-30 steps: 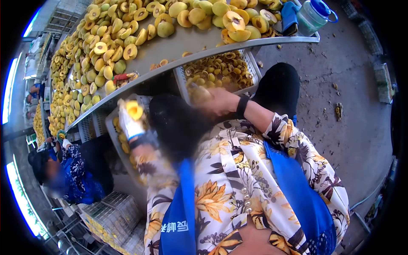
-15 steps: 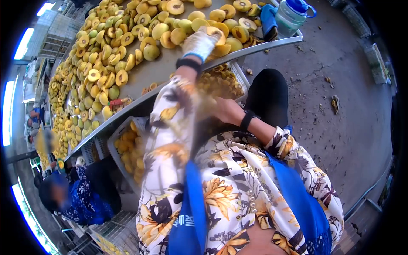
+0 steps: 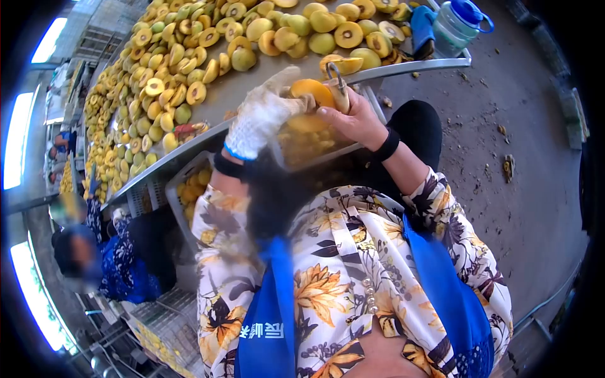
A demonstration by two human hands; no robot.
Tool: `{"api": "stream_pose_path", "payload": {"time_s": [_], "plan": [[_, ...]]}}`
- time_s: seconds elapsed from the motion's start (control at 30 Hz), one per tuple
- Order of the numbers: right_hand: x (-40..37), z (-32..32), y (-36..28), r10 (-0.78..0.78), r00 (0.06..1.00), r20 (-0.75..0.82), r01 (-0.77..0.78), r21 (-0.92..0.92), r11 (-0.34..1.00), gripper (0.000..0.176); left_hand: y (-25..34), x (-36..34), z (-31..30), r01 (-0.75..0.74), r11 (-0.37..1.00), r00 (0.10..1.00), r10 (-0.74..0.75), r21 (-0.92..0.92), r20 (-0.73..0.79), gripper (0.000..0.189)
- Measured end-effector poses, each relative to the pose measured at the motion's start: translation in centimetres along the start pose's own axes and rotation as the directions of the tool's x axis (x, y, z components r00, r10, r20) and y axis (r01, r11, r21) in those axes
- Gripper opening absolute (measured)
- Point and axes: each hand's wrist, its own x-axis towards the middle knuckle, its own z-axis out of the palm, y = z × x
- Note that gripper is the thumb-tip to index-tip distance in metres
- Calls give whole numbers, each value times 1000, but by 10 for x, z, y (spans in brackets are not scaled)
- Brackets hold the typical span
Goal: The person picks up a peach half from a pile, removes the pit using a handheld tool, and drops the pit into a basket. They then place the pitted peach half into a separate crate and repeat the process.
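My left hand (image 3: 261,113), in a white knit glove, is closed around a yellow peach half (image 3: 315,92), its fingers at the left edge of the fruit. Bare, with a black band at the wrist, my right hand (image 3: 359,120) grips a pitting tool (image 3: 339,97) that has a pale handle and a curved metal loop pointing up. The right thumb reaches to the lower edge of the peach half. Both hands meet over a crate (image 3: 340,151) of small yellow-brown pieces, partly hidden and blurred, in front of the metal table (image 3: 252,79).
Many halved peaches (image 3: 151,82) cover the table. At its right end are a blue cloth (image 3: 422,28) and a water jug (image 3: 450,31). Another crate of peaches (image 3: 192,192) stands below the edge. A person in blue (image 3: 129,264) sits at the left.
My left hand has come back from the pile on the table with a peach half and met my right hand. The right hand has risen, and its tool now shows clearly.
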Motion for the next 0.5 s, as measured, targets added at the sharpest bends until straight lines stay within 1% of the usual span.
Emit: {"api": "stream_pose_path", "payload": {"time_s": [0.03,0.07,0.1,0.13,0.17,0.2,0.23,0.27,0.3,0.33,0.37,0.4,0.43,0.47,0.5], "plan": [[2,7,3,32,998,54,-38,117,992,43,-18,-7,8,139,909,983,-174,-393,-55,56],[0,20,-1,166,986,29,-167,316,934,33,-44,-14,19,-81,836,974,-51,-542,-223,50],[-3,35,-2,250,968,6,-235,360,903,30,-45,-27,32,-157,680,954,-84,-717,-289,50],[-6,48,0,334,943,-15,-300,403,865,27,-48,-27,48,-163,479,944,-178,-862,-278,51],[-10,59,6,420,907,-31,-365,443,819,24,-57,-29,60,-178,245,932,-268,-953,-243,53],[-15,67,20,325,945,-35,-310,218,925,29,-84,-23,68,-228,94,898,-365,-969,-247,54],[-18,68,17,303,953,-8,-302,-94,949,34,-82,-27,66,-212,43,927,-306,-976,-215,52],[-19,65,11,286,958,30,-251,-399,882,38,-84,-31,64,-172,18,916,-365,-985,-167,49],[-19,62,2,273,959,81,-153,-664,732,42,-86,-37,60,-142,-11,899,-420,-990,-125,46],[-19,60,-9,330,943,45,-234,-615,753,50,-86,-40,59,-134,109,886,-431,-985,-169,42],[-22,61,5,180,984,-10,-157,-537,829,49,-87,-44,60,-126,224,866,-451,-966,-217,38],[-20,61,4,155,988,29,-116,-535,837,48,-77,-49,58,-63,278,789,-575,-958,-219,33],[-17,62,0,129,989,73,-71,-531,845,48,-93,-55,62,-83,628,858,-350,-774,-376,31],[-16,63,-2,145,982,122,-56,-542,839,43,-95,-62,62,-178,864,859,-97,-472,-502,30],[-15,65,0,158,974,163,-43,-552,833,38,-95,-67,57,-153,844,888,-110,-514,-446,29]]}}
